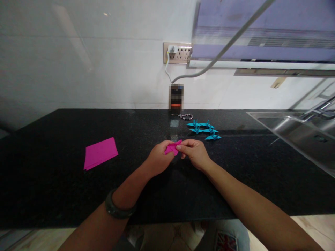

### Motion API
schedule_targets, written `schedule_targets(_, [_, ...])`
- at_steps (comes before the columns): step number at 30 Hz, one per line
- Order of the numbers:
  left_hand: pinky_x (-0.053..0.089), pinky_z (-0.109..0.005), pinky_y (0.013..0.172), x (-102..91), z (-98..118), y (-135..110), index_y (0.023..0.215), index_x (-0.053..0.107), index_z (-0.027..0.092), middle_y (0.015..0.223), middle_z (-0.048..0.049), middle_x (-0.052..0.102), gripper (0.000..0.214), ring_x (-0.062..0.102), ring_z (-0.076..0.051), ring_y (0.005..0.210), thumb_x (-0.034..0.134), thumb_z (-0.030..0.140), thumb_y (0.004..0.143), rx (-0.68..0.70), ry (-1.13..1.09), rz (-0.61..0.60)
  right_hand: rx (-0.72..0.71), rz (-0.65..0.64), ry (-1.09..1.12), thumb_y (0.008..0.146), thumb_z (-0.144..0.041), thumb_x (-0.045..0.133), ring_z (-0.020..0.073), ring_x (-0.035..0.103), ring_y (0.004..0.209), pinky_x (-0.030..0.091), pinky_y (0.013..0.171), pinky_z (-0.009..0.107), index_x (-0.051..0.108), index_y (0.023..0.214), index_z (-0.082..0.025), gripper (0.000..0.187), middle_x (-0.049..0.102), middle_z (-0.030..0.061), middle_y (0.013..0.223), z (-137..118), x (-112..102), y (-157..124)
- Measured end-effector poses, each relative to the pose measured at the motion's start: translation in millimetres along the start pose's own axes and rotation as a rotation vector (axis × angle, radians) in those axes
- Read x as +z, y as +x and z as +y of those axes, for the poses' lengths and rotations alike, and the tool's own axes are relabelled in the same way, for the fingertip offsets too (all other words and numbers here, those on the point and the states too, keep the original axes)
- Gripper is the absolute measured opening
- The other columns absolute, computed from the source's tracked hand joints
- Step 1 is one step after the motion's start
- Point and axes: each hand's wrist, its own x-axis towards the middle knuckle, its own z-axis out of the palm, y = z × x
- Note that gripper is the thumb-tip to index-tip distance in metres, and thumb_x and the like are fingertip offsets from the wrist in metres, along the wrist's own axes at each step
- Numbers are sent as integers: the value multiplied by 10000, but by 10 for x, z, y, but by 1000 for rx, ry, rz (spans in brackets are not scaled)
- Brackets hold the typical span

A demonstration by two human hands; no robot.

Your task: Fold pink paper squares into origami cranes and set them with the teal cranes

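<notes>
Both of my hands meet over the middle of the black counter (52, 181), pinching a small folded piece of magenta paper (172, 147). My left hand (157, 160) grips its left part with closed fingers. My right hand (195, 152) pinches its right tip between thumb and forefinger. A dark bangle sits on my left wrist. A stack of flat magenta paper sheets (100, 152) lies on the counter to the left. Several folded blue paper cranes (205, 129) rest behind my right hand.
A bead bracelet (185, 116) lies by the wall near a small dark object (176, 98). A wall socket (178, 53) holds a white plug and cable. A steel sink (295, 132) with a tap fills the right side. A purple-fronted cabinet hangs above.
</notes>
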Motion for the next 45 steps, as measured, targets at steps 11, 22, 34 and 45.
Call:
schedule_targets(11, [402, -260, 633, -1, 25, -11, 948, 557, 149, 821, -42, 602, 256, 541, -149, 718, 472, 308, 767, 42, -8, 26, -11, -9, 61, 607, -322, 690, 55, 449, 395, 366, 397, 187, 587, 650, -141, 213, 556, -24, 518, 7, 7, -11])
schedule_targets(22, [416, -269, 716, 26, 61, -46, 1045, 506, 185, 961, -43, 599, 302, 555, -157, 819, 486, 231, 747, 51, 9, 71, 28, -111, -77, 663, -308, 624, 59, 461, 419, 392, 434, 202, 591, 743, -141, 188, 546, -28, 563, -42, 15, -31])
schedule_targets(34, [394, -222, 540, -12, 22, -12, 921, 576, 137, 739, -24, 602, 249, 528, -128, 629, 509, 259, 715, -18, -28, -4, -75, -17, -210, 656, -386, 637, 65, 412, 409, 306, 416, 197, 549, 589, -151, 260, 490, -37, 464, -69, -38, -37])
schedule_targets(45, [366, -191, 447, 4, 7, -9, 893, 582, 136, 632, -7, 570, 232, 504, -105, 525, 509, 213, 687, -103, -137, -22, -101, 104, -141, 739, -487, 514, 68, 409, 392, 337, 411, 210, 561, 592, -153, 367, 499, -17, 482, -81, -77, 14])
